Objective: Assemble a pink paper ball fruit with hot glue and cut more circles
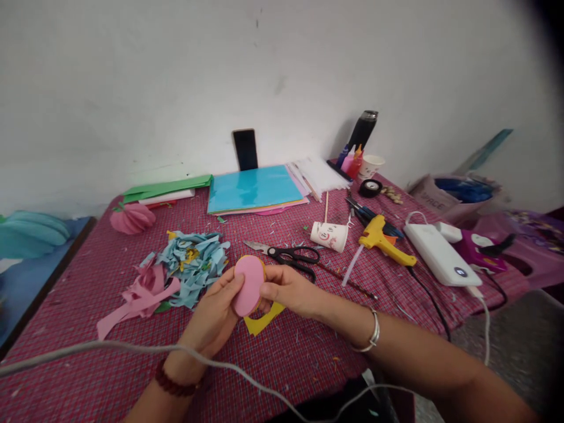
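Observation:
Between my two hands is a stack of oval paper pieces, pink on top with a yellow edge showing behind. My left hand grips its left side, thumb on the pink face. On the right side, my right hand pinches the edge between thumb and fingers. Below the stack lies a yellow paper scrap with a curved cut edge. Black-handled scissors rest just beyond my hands, blades pointing left. Blue paper scraps and pink paper scraps are heaped to the left.
A yellow glue gun, a tipped paper cup and a white power bank lie to the right. Coloured sheets are at the back near a phone. A white cable crosses in front of my left wrist.

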A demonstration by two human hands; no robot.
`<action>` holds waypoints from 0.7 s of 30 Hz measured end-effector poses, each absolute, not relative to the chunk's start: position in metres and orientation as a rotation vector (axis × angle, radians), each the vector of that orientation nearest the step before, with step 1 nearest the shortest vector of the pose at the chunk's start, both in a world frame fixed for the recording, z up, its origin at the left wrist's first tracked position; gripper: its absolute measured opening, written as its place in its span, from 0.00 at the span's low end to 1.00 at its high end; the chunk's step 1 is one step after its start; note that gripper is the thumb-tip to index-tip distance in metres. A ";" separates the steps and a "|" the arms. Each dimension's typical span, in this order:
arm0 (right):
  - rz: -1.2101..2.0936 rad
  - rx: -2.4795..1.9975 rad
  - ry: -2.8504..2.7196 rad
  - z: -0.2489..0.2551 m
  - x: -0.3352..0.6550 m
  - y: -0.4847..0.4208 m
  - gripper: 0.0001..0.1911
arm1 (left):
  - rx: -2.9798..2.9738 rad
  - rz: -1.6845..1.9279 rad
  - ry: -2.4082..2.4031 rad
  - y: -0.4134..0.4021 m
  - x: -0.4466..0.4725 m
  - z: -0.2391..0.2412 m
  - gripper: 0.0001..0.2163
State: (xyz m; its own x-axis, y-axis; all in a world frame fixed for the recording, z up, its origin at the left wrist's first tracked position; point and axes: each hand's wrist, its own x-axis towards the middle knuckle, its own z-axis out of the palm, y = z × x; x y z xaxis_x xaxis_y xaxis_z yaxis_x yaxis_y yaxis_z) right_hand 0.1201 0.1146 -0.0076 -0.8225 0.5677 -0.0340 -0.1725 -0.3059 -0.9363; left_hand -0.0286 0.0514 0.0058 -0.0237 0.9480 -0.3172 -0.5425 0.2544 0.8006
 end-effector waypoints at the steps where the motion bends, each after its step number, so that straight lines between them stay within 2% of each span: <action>1: 2.157 -0.502 -1.486 -0.008 0.120 0.115 0.30 | 0.533 1.284 1.012 0.051 -0.028 0.006 0.12; 5: 2.119 -0.521 -1.551 -0.008 0.122 0.116 0.28 | 0.648 1.336 1.166 0.052 -0.033 0.005 0.14; 9: 1.969 -0.621 -1.750 -0.010 0.124 0.120 0.15 | 1.167 1.231 1.501 0.050 -0.045 0.010 0.10; 12: 1.900 -0.701 -1.828 -0.011 0.124 0.121 0.08 | 1.519 1.044 1.627 0.047 -0.047 0.016 0.13; 16: 1.977 -0.748 -1.818 -0.008 0.123 0.117 0.09 | 1.531 1.011 1.565 0.045 -0.040 0.018 0.11; 21: 1.942 -0.756 -1.675 -0.005 0.119 0.111 0.15 | 0.987 1.301 1.360 0.044 -0.029 0.009 0.07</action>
